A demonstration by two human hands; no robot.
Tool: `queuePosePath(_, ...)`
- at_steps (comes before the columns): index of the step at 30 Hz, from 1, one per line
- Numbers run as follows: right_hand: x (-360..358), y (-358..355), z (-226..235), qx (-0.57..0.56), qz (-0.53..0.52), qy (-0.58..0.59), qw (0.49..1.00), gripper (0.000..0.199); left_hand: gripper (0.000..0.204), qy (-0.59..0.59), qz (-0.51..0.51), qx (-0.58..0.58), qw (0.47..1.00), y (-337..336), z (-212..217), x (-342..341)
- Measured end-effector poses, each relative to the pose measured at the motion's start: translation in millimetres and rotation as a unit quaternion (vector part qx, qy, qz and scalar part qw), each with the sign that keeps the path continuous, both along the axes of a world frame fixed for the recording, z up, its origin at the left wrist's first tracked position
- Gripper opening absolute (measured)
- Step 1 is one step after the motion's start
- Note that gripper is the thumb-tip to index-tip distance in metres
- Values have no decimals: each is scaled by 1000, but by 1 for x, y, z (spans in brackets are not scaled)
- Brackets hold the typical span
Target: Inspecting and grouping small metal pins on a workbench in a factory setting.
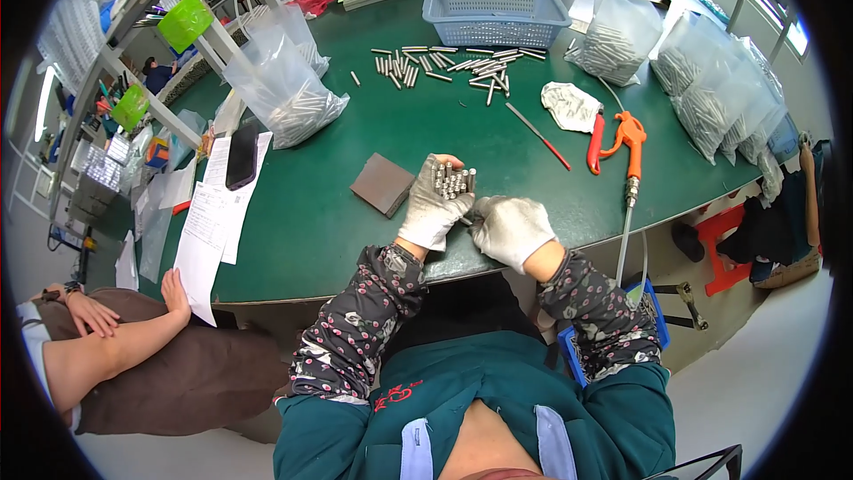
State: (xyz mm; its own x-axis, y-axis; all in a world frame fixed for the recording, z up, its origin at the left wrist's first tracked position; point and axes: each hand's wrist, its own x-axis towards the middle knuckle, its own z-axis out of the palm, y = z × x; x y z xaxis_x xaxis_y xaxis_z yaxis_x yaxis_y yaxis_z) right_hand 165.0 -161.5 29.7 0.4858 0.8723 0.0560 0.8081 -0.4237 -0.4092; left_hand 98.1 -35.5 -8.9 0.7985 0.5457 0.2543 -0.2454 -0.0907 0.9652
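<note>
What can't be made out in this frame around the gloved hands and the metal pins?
- Head view: right hand curls knuckles-up, hiding whatever it pinches.
- The bundle of pins in the left hand is too small to count.
- The blue basket walls hide its contents.
- The paper sheets print is too small to read.

My left hand (433, 204) holds one bundle of metal pins (451, 182). Beyond it: one blue basket (494, 11), one grey block (382, 183), one red-handled rod (538, 135), one orange air gun (629, 138).
</note>
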Motion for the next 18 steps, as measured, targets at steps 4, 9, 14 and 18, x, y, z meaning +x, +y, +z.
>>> queuePosePath(4,24,-4,0,43,-45,38,997,19,39,18,17,30,999,2,-1,-3)
queuePosePath(9,33,8,-15,267,-12,153,951,15,38,25,2,21,999,6,-2,-5)
queuePosePath(14,28,18,-15,249,23,232,940,19,38,52,-15,82,995,7,3,-7)
queuePosePath(18,28,19,-26,267,2,270,925,21,40,66,-13,80,995,7,0,-8)
